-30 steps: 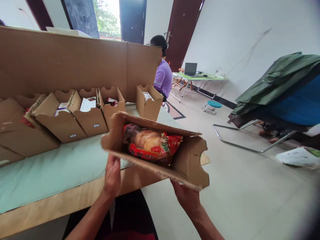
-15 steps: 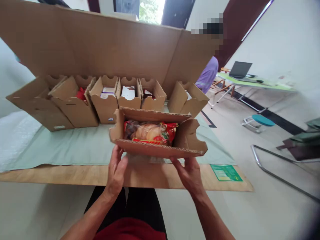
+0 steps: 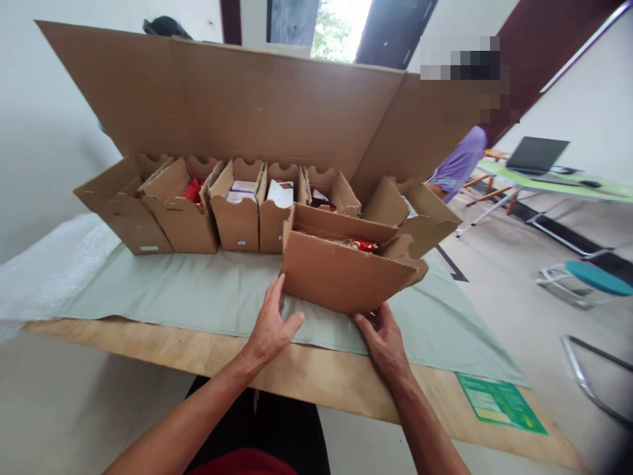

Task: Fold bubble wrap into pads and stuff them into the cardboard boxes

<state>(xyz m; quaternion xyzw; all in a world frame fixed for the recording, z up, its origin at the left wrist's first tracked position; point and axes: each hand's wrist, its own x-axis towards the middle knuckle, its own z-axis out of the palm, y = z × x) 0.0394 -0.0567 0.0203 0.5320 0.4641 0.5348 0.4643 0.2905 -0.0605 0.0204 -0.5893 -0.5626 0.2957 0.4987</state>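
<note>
An open cardboard box (image 3: pixel 341 274) rests on the green cloth (image 3: pixel 198 300) covering the table, and a red food packet (image 3: pixel 363 245) just shows over its rim. My left hand (image 3: pixel 270 326) grips the box's lower left corner, thumb against the side. My right hand (image 3: pixel 383 336) holds the lower right edge with its fingers curled under. Behind the box stands a row of several similar open cardboard boxes (image 3: pixel 237 211), some with white or red packs inside.
A tall sheet of cardboard (image 3: pixel 257 105) stands behind the row. One more open box (image 3: pixel 420 214) sits at the right. A green leaflet (image 3: pixel 499 402) lies on the wooden table edge (image 3: pixel 316 376). A person in purple (image 3: pixel 459 161), a laptop desk and a teal stool are at the right.
The box came from the air at my right down and forward onto the cloth, beside the row of boxes. Its front wall now hides most of the red packet.
</note>
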